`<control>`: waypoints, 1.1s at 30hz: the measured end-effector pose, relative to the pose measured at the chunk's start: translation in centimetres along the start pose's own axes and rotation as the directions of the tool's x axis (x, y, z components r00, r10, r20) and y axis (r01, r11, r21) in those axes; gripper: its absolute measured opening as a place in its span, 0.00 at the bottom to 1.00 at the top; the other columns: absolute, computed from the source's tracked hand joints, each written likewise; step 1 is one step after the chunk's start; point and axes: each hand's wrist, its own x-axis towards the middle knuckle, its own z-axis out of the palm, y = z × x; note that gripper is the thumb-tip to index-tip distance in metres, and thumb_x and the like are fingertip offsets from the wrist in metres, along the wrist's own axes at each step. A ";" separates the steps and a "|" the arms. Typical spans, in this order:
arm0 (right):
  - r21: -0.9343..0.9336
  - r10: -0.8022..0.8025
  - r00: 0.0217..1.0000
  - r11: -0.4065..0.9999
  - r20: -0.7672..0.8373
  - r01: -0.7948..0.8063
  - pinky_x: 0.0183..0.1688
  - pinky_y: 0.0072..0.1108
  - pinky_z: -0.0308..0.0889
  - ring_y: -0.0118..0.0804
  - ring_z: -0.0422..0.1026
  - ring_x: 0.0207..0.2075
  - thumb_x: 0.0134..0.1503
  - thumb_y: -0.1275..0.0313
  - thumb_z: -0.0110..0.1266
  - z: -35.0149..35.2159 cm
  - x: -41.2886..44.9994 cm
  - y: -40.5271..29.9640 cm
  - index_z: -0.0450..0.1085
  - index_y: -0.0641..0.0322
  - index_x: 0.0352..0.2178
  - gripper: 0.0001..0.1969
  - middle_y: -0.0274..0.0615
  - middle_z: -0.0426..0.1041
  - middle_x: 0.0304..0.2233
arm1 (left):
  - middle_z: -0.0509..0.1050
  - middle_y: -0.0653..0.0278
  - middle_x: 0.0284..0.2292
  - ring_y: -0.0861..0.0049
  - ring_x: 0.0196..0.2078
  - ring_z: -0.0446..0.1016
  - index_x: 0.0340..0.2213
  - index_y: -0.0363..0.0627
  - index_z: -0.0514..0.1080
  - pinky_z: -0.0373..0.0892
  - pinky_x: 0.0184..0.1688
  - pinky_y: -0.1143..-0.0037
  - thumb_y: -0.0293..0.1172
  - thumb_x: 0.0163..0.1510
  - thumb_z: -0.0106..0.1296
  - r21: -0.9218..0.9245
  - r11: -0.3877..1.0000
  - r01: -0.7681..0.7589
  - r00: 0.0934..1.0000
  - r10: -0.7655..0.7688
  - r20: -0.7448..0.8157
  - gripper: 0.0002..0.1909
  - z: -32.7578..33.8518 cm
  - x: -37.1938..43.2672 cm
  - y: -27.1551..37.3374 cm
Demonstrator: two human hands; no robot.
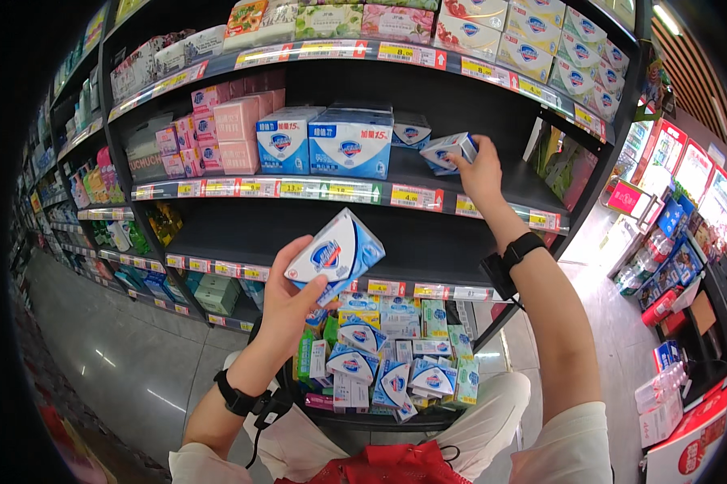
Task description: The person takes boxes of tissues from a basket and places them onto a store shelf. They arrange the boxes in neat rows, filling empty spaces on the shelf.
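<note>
My left hand (294, 290) grips a white and blue boxed bar of Safeguard soap (336, 257), held tilted in front of the lower shelf. Further up on the right, my right hand (479, 166) has its fingers around another soap box (451, 152), just over the middle shelf (418, 166). A similar blue and white box (411, 130) stands on that shelf to its left. Below my hands, a pile of soap boxes (393, 363) in blue, green and yellow fills a dark container (339, 418) between my knees.
Large blue soap multipacks (350, 142) and pink boxes (236, 133) stand left on the middle shelf. Price tags line the shelf edges (415, 196). More soap boxes (526, 39) are stacked on the upper shelf. A dark upright (599, 163) bounds the shelving at the right.
</note>
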 end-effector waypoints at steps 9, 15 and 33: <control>-0.135 0.204 0.890 0.977 0.408 -0.162 0.45 0.28 0.62 0.49 0.67 0.43 0.43 0.65 0.59 2.6 1.3 3.1 0.56 0.70 0.48 0.33 0.54 0.68 0.38 | 0.65 0.58 0.42 0.75 0.42 0.68 0.48 0.43 0.57 0.74 0.33 0.75 0.19 0.47 0.49 0.058 0.997 -0.042 0.997 0.038 0.062 0.25 -2.2 0.9 0.0; -0.431 -0.166 0.819 0.783 0.549 0.448 0.40 0.27 0.64 0.40 0.68 0.39 0.38 0.65 0.60 2.1 4.1 1.0 0.72 0.55 0.36 0.20 0.41 0.69 0.35 | 0.66 0.58 0.42 0.74 0.42 0.69 0.48 0.43 0.57 0.74 0.32 0.76 0.19 0.47 0.48 0.012 1.000 -0.004 0.997 0.003 0.076 0.25 -1.8 2.9 -2.5; -0.402 -0.185 0.741 0.742 0.646 0.536 0.37 0.29 0.68 0.48 0.72 0.35 0.44 0.77 0.47 10.6 10.2 0.8 0.73 0.62 0.27 0.08 0.50 0.72 0.31 | 0.66 0.57 0.42 0.74 0.42 0.68 0.48 0.41 0.56 0.74 0.32 0.75 0.19 0.46 0.50 -0.036 0.994 0.105 0.987 -0.100 0.127 0.26 -0.4 8.3 -7.8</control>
